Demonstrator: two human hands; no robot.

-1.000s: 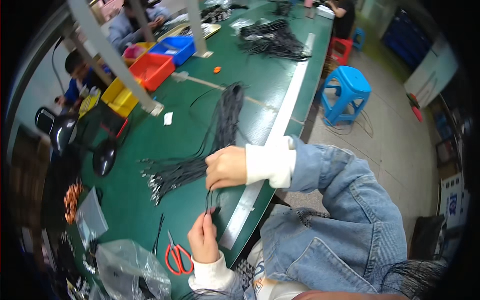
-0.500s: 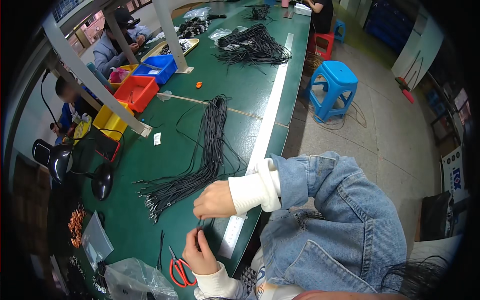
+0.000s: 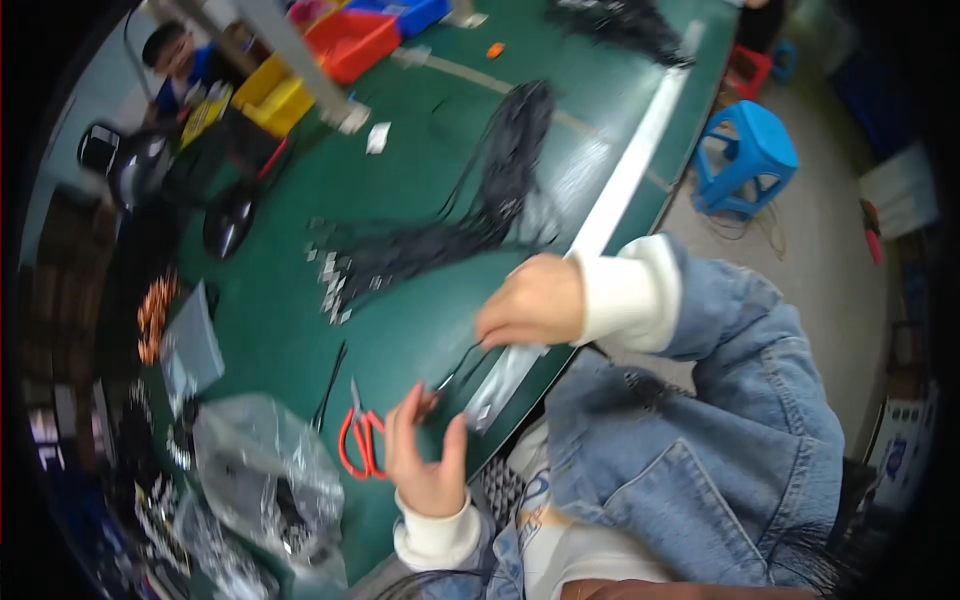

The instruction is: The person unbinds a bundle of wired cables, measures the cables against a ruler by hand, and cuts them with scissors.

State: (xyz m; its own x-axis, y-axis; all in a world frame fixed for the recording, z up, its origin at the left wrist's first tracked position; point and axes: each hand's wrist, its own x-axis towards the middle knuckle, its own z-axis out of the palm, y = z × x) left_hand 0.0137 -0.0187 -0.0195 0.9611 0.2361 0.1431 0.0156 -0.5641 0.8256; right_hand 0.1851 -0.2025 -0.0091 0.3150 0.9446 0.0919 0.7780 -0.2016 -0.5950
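Observation:
A thin black cord [image 3: 466, 361] hangs in a loop from my right hand [image 3: 535, 300], whose fingers are pinched on it above the steel ruler strip [image 3: 500, 378]. Below and to the left, my left hand [image 3: 428, 465] is open, thumb and fingers apart; the cord's silver-looking end lies close to its fingertips. Motion blur hides whether they touch. Beyond my hands a bundle of black cords [image 3: 500, 190] with pale metal ends stretches over the green table [image 3: 270, 340]. Red-handled scissors [image 3: 362, 440] lie left of my left hand, beside a few short black cords [image 3: 328, 388].
A clear plastic bag [image 3: 265, 470] and a grey flat packet [image 3: 192, 345] lie at the left. A black lamp [image 3: 230, 222] stands near yellow [image 3: 275, 95] and red bins [image 3: 350, 45]. A blue stool [image 3: 748, 155] is on the floor at right. Another person sits across the table.
The view has shifted, so the table contents appear higher and further right. My hands have drawn apart, and my left hand has opened from a pinch; a cord loop now shows under my right hand.

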